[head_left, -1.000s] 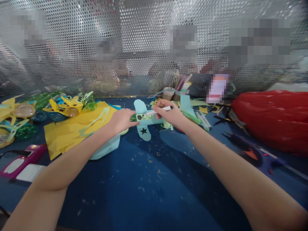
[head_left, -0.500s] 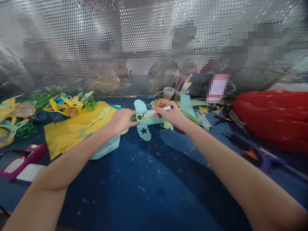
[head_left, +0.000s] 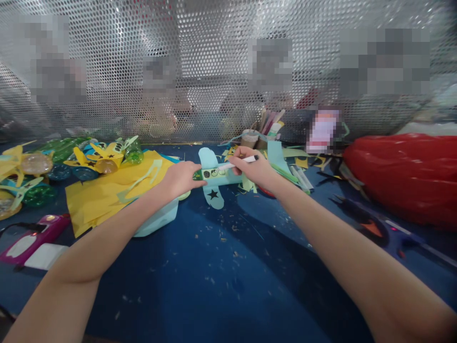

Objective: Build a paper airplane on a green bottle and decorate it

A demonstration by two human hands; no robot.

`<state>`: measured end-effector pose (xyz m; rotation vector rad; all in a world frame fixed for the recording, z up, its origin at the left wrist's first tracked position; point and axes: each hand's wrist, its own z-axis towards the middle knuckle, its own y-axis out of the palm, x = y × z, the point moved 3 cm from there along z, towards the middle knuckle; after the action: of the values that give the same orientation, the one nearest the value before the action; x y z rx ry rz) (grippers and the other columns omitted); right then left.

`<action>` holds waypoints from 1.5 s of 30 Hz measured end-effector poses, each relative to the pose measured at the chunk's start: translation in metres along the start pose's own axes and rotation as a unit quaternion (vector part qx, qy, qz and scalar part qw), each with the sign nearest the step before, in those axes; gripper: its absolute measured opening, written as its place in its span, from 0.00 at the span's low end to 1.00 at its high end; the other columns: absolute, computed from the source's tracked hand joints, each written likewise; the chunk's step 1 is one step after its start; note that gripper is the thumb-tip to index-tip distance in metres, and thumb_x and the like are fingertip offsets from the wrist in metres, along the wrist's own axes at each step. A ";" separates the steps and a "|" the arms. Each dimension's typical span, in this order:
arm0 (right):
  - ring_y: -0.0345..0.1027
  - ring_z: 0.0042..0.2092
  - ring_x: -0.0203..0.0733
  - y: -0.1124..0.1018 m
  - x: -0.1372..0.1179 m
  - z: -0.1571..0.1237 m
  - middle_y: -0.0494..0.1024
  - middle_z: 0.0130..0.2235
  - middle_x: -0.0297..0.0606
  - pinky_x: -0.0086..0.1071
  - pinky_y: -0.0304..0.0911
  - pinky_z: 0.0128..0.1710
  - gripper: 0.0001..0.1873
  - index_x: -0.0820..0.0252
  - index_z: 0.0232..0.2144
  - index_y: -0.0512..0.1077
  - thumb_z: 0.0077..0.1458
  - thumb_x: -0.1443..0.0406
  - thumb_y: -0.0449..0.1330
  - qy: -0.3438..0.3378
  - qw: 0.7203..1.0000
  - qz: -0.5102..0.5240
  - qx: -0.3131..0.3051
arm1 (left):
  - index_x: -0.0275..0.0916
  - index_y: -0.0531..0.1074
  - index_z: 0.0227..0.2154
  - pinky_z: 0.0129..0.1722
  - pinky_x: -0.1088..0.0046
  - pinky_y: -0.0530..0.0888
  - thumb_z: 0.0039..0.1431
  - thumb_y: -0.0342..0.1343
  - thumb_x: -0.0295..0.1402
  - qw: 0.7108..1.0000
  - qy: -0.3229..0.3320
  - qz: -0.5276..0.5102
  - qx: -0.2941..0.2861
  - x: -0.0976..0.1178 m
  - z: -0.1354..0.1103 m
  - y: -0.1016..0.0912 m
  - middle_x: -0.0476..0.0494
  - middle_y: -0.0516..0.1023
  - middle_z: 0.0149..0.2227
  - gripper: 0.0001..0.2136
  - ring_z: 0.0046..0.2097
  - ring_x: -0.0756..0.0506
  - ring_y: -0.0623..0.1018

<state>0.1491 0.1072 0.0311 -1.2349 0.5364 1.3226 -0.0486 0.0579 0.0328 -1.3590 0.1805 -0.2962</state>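
A light-blue paper airplane model [head_left: 213,194] lies on the blue table, a black star on its near wing. Along its body runs a pale strip with round window shapes; the leftmost is filled in black, the others show dark outlines. My left hand [head_left: 183,177] grips the green bottle end of the plane between thumb and fingers. My right hand [head_left: 250,164] pinches a white marker [head_left: 246,160] with a dark rear end. The marker's tip points left, at the window shapes on the strip. My right fingers partly cover the plane's tail side.
Yellow paper sheets [head_left: 103,195] lie at left, beside finished bottle planes [head_left: 107,157]. A magenta device [head_left: 32,238] sits front left. On the right are a blue glue gun [head_left: 396,233], a red plastic bag [head_left: 407,176] and a phone [head_left: 323,131]. Perforated silver sheeting [head_left: 214,62] stands behind.
My right hand and the marker have shifted very slightly, and the second window shape shows more black inside. My left hand and the plane stay in place.
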 end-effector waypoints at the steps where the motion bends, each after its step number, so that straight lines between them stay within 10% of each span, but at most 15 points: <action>1: 0.57 0.19 0.33 0.000 0.000 0.000 0.67 0.15 0.27 0.31 0.53 0.23 0.11 0.55 0.21 0.60 0.52 0.65 0.58 -0.002 1.000 0.000 -0.001 | 0.41 0.75 0.47 0.34 0.69 0.67 0.56 0.58 0.47 1.000 -0.001 0.000 0.001 0.000 0.000 0.000 0.41 0.78 0.41 0.20 0.43 0.39 0.76; 45: 0.57 0.19 0.33 -0.004 0.003 0.000 0.67 0.15 0.27 0.30 0.53 0.23 0.11 0.55 0.21 0.61 0.51 0.65 0.58 0.007 1.000 -0.005 0.004 | 0.40 0.75 0.47 0.36 0.68 0.68 0.57 0.57 0.46 1.000 0.002 -0.004 0.003 0.001 -0.001 -0.001 0.40 0.78 0.42 0.20 0.43 0.39 0.76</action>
<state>0.1532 0.1095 0.0304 -1.2397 0.5444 1.3032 -0.0484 0.0564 0.0331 -1.3536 0.1777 -0.3060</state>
